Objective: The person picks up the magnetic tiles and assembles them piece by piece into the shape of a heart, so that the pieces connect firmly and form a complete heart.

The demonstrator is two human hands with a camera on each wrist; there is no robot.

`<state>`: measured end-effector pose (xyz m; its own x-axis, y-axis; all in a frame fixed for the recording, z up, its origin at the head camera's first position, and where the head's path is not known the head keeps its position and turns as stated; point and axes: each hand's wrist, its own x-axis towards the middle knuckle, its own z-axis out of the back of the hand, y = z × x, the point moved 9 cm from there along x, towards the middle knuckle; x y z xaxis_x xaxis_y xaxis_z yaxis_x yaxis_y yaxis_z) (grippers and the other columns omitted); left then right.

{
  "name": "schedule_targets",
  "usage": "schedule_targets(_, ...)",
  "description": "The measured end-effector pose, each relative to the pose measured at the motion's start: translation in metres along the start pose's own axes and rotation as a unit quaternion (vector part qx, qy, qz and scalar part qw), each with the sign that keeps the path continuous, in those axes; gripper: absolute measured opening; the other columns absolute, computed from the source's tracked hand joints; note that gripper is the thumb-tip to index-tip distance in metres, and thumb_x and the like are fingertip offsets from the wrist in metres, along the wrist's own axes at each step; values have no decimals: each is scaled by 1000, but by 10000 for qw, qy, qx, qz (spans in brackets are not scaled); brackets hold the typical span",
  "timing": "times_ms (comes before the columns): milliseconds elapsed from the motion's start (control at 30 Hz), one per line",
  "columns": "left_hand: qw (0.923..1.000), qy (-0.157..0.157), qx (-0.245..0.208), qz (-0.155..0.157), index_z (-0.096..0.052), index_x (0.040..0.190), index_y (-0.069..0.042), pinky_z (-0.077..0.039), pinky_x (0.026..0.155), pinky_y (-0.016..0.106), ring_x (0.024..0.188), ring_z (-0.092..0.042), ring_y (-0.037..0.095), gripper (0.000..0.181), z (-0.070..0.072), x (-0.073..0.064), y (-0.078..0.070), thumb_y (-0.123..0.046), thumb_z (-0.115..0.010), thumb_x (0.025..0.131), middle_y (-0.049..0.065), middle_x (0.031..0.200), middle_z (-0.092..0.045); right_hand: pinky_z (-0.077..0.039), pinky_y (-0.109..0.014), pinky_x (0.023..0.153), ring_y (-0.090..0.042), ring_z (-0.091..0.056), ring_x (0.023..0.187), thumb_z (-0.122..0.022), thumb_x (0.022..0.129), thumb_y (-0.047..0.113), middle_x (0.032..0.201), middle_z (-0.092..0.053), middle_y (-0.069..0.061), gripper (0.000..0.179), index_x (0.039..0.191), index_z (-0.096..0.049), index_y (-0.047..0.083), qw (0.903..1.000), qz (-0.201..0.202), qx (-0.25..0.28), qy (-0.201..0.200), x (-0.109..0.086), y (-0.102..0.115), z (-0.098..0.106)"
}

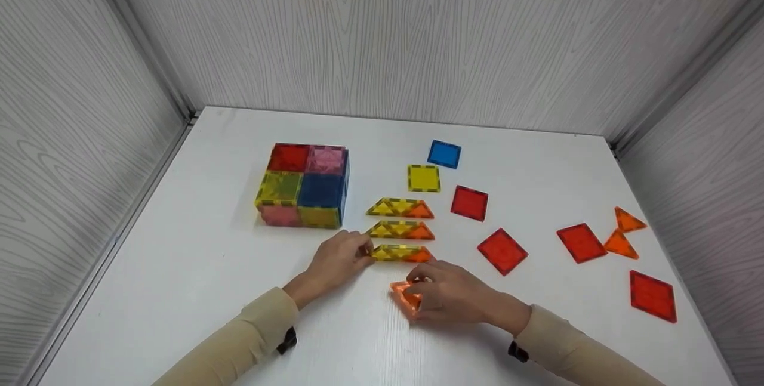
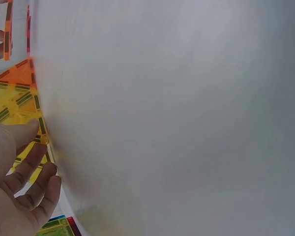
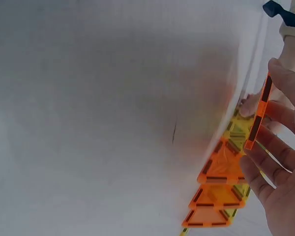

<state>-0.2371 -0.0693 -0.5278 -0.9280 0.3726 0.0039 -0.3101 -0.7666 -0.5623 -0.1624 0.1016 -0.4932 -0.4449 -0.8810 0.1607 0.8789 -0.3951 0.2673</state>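
Note:
Three flat strips of yellow and orange triangular magnetic tiles lie in parallel: a far strip (image 1: 401,208), a middle strip (image 1: 401,230) and a near strip (image 1: 401,253). My left hand (image 1: 340,258) pinches the near strip's left end, a yellow triangle tile (image 2: 22,160), between thumb and index finger. Just nearer to me than that strip, my right hand (image 1: 450,293) holds an orange triangle tile (image 1: 406,299), its fingers covering part of it. The right wrist view shows this orange tile edge-on between thumb and fingers, tilted up off the table.
A block of coloured square tiles (image 1: 301,189) stands left of the strips. Beyond them lie a blue square (image 1: 444,154) and a yellow square (image 1: 424,178). Several red squares (image 1: 502,252) are scattered to the right, with two orange triangles (image 1: 621,244) near the right edge.

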Motion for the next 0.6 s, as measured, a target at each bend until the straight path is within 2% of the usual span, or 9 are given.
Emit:
schedule_targets(167, 9999, -56, 81, -62, -72, 102, -16, -54, 85, 36, 90, -59, 15, 13, 1, 0, 0, -23, -80, 95, 0, 96, -72, -58, -30, 101, -17, -66, 115, -78, 95, 44, 126, -72, -3, 37, 123, -77, 19, 9989, 174, 128, 417, 21, 11, -18)
schedule_targets(300, 9999, -57, 75, -42, -72, 103, -16, -54, 85, 35, 90, -59, 15, 13, 0, 0, 0, -24, -80, 95, 0, 96, -72, -56, -29, 104, -17, -64, 116, -76, 97, 41, 127, -72, -2, 36, 126, -75, 20, 9977, 331, 95, 589, 32, 16, -29)
schedule_targets(467, 9999, -62, 89, -115, -72, 103, -16, -55, 84, 35, 91, -60, 15, 14, -1, -1, 0, -24, -80, 95, 0, 97, -73, -56, -33, 108, -19, -65, 119, -74, 98, 44, 130, -72, -2, 38, 128, -74, 21, 9967, 352, -108, 719, 34, 16, -35)
schedule_targets(600, 9999, -113, 22, -104, -70, 107, -14, -56, 86, 37, 93, -59, 15, 19, 2, -6, 1, -23, -81, 94, 2, 98, -70, -55, -39, 111, -20, -65, 124, -71, 98, 48, 134, -70, -3, 45, 134, -71, 21, 9967, 301, -118, 740, 27, 14, -30)
